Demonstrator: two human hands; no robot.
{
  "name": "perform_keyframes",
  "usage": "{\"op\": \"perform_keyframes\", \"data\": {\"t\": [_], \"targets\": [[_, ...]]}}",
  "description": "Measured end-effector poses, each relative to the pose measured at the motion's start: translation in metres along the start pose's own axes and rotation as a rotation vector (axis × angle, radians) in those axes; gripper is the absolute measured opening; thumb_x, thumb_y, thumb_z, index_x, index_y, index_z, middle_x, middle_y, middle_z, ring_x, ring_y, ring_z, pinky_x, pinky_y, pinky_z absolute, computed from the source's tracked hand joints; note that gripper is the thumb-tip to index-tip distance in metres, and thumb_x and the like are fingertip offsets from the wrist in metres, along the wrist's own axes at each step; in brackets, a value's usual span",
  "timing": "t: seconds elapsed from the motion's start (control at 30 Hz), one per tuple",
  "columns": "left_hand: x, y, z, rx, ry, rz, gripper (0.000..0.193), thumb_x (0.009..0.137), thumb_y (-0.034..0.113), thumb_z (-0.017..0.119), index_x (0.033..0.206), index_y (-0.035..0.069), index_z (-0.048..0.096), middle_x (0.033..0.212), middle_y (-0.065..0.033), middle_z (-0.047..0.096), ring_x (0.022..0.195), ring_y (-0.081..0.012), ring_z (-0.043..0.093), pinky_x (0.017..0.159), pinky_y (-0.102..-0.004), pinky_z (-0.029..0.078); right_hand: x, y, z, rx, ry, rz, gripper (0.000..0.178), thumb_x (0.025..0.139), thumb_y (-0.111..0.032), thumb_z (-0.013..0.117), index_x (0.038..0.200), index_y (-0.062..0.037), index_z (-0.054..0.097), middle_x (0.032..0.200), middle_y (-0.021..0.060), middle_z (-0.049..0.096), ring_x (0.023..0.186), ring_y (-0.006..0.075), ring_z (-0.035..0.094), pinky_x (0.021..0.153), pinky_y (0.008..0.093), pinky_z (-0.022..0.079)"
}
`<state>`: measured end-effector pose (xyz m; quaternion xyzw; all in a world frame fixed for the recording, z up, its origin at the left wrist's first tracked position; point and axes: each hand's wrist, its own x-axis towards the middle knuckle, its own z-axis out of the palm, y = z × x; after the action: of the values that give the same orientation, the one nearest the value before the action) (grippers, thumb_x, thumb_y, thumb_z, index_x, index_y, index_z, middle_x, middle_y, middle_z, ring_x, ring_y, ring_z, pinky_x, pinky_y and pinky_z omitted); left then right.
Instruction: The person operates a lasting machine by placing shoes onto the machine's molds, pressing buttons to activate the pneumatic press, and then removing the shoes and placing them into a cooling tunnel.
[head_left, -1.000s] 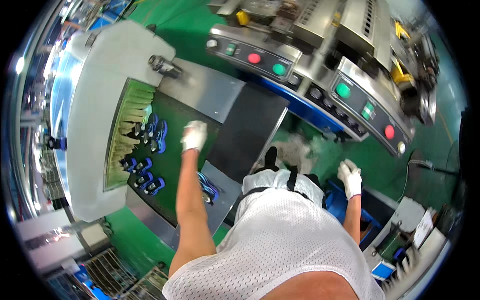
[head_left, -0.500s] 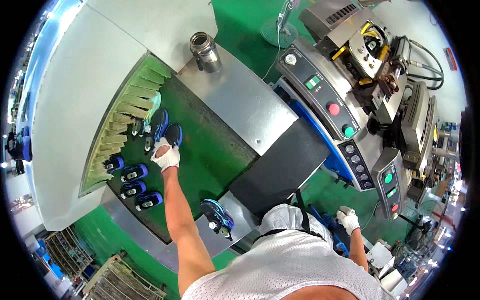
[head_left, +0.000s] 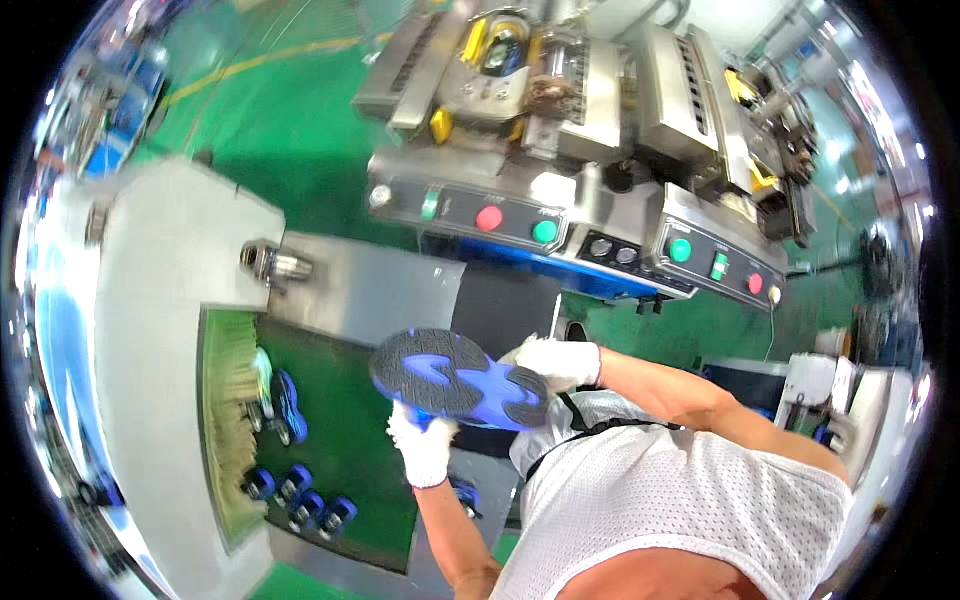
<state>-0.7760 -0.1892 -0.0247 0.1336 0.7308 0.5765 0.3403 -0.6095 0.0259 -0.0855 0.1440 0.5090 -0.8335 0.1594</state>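
Observation:
A sneaker (head_left: 445, 378) is turned so that its black and blue sole faces up, in front of my body. My left hand (head_left: 422, 447), in a white glove with the fingertips behind the shoe, grips the side of its forefoot. At the narrower end, my right hand (head_left: 556, 363), also gloved in white, closes on the heel. The shoe hides the fingers of both hands in part. Another sneaker (head_left: 467, 497) sits on the metal ledge beside my left forearm, partly covered by it.
Several blue-black shoes (head_left: 306, 508) rest on the green conveyor belt (head_left: 375, 440), by a fringed curtain (head_left: 230, 420). A steel flask (head_left: 277, 264) stands on the metal ledge (head_left: 370, 285). Ahead is a machine with a button panel (head_left: 470, 212); a second panel (head_left: 715, 258) stands right.
My left hand has come back from the shoes on the belt, and a sneaker is now between both hands. My right hand has moved in from the right side. The view has turned rightward.

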Motion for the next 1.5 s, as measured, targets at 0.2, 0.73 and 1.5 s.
{"op": "perform_keyframes", "data": {"t": [0.2, 0.73, 1.5], "targets": [[0.085, 0.113, 0.093, 0.124, -0.325, 0.498, 0.048, 0.089, -0.002, 0.068, 0.137, 0.000, 0.060, 0.136, -0.0152, 0.065, 0.122, -0.0262, 0.064, 0.106, -0.0373, 0.051, -0.072, -0.073, -0.031, 0.629, 0.007, -0.252, 0.061, 0.086, -0.031, 0.084, 0.132, 0.0010, 0.059, 0.121, 0.0072, 0.070, 0.108, 0.0145, 0.068, 0.097, 0.0441, 0.058], [0.495, 0.178, 0.406, 0.909, -0.064, 0.751, 0.055, 0.091, 0.018, 0.067, 0.141, 0.002, 0.052, 0.126, -0.0272, 0.065, 0.116, -0.0429, 0.064, 0.098, -0.0462, 0.051, -0.270, -0.090, -0.133, 0.632, 0.633, -0.738, 0.106, 0.075, -0.014, 0.089, 0.160, -0.0012, 0.027, 0.148, 0.0140, 0.054, 0.131, 0.0244, 0.058, 0.110, 0.0412, 0.049], [0.108, 0.074, 0.095, 0.467, 0.374, 0.163, 0.049, 0.071, 0.011, 0.082, 0.112, -0.002, 0.059, 0.098, -0.0093, 0.057, 0.090, -0.0226, 0.054, 0.087, -0.0371, 0.047, 0.139, -0.349, -0.341, 0.502, 0.981, -0.486, 0.025, 0.098, -0.012, 0.062, 0.122, -0.0069, 0.065, 0.112, 0.0104, 0.070, 0.101, 0.0255, 0.069, 0.087, 0.0403, 0.057]]}}
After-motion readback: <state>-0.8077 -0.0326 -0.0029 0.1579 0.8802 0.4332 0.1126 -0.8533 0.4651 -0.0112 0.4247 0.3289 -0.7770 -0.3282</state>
